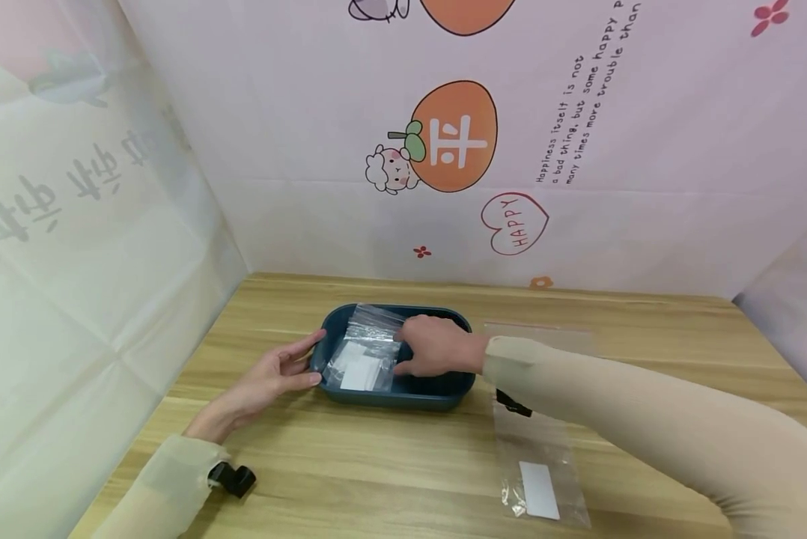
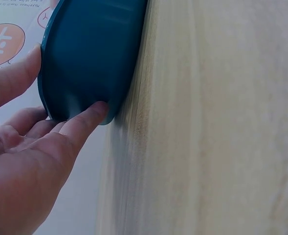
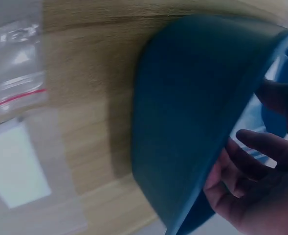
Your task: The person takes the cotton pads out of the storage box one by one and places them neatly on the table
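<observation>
A dark blue oval plastic basin sits on the wooden table. My left hand holds its left end from outside, thumb and forefinger spread round the curved wall. In the left wrist view, the left fingers press against the basin's outer wall. Inside the basin lie clear zip bags with white labels. My right hand reaches into the basin over its right part, fingertips at the bags' right edge. In the right wrist view, the right fingers are parted, partly behind the basin's rim.
A large clear zip bag with a white label lies flat on the table, right of the basin and partly under my right forearm. A printed cloth wall rises behind the table, and another cloth stands at the left.
</observation>
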Motion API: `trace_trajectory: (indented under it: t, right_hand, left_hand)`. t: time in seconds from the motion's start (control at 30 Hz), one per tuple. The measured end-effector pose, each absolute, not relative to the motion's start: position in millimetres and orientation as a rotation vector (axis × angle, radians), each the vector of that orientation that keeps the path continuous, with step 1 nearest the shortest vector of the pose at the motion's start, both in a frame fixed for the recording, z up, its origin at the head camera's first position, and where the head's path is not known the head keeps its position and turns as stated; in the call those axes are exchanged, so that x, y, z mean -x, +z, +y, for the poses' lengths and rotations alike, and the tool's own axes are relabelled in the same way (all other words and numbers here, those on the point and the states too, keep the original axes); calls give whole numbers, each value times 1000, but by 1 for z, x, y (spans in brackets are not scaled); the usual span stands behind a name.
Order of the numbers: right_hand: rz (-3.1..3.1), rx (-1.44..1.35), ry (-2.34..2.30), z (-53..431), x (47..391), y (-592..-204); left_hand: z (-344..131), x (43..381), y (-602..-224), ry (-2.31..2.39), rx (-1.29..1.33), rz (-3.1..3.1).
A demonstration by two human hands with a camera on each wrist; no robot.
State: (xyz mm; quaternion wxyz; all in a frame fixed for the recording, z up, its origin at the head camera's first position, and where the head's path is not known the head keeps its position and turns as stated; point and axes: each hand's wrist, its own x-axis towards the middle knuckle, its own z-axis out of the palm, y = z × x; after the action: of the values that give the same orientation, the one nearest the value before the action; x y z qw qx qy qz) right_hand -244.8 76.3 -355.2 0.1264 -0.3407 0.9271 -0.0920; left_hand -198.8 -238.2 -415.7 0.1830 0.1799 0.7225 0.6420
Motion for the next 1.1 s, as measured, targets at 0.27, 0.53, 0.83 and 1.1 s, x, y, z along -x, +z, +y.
trace_trajectory:
  t: [0.27,0.53,0.83,1.1]
  right_hand:
    - [2697,977,-91,59,253,-364]
    - [2750,909,-114,54,254,-371]
    - [2727,902,-422,57,255,-372]
    - [2692,1011,-657,60,254,-372]
  left_hand:
    - [-237,199,-415,1822,-510,2028]
    - [-237,199,-415,1833,-521,2015]
    - [-238,199,-416,1834,-521,2014]
    - [-239,198,-416,1820,-515,2021]
